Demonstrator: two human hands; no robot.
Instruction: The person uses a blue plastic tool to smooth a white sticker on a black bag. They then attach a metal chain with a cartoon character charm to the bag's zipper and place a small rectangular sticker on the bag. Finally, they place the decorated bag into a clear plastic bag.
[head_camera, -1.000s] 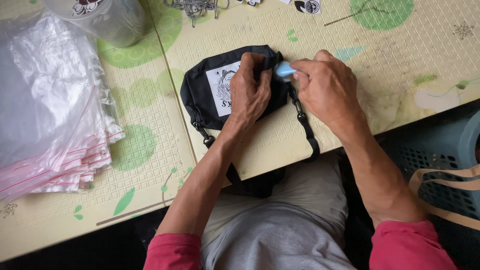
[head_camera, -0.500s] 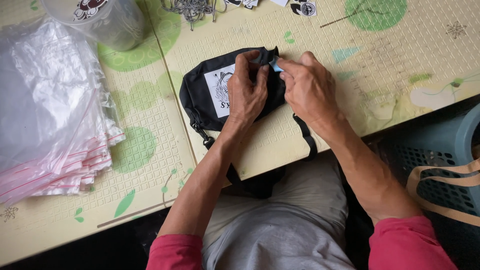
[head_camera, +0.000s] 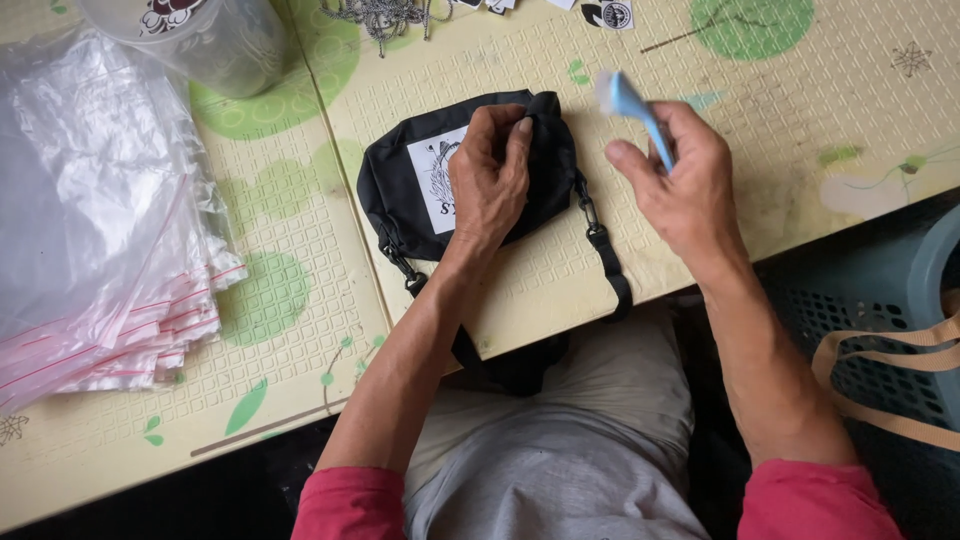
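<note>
Pale yellow foam-mat surface (head_camera: 820, 150) with an embossed grid is covering the whole work area, green blobs and little leaf prints scattered over it, and a seam is running down between two panels. A stack of clear zip bags (head_camera: 95, 230) with pink strips is sitting on the left, a clear plastic tub (head_camera: 215, 40) up top beside it. Down right, a teal plastic basket (head_camera: 900, 320) is sitting in shadow with a tan strap (head_camera: 880, 400) draping across. Soft, even daylight is falling everywhere.

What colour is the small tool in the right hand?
Light blue. The small tool, partly blurred, is pinched in the right hand; the head view shows it.
</note>
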